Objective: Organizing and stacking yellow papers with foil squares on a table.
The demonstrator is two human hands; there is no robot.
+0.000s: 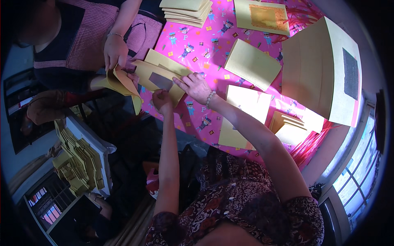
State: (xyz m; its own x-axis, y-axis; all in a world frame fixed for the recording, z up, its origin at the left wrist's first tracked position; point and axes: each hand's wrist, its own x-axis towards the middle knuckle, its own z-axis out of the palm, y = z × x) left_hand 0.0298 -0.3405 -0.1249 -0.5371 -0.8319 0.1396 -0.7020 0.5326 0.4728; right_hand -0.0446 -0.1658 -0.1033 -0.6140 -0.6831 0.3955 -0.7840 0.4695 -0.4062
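Observation:
A yellow paper sheet [143,73] with a dark grey rectangle lies slanted at the near left edge of the pink table, over other yellow paper. My left hand [162,101] is curled at its lower edge, fingers closed on the paper beside the grey patch. My right hand [196,87], wearing a bead bracelet, rests across the sheet's right end with fingers stretched out. Its thumb is mostly hidden. To the left, a co-worker's hands [115,51] hold a folded yellow paper bundle [125,86] with its leaves fanned apart.
The pink patterned tablecloth [201,41] bears a yellow stack [186,12], a yellow pad [252,64], a sheet with an orange square [266,17] and red strands [310,143]. A large paper stack [316,69] rises at right. Folded yellow bundles [80,160] fill a stand at lower left.

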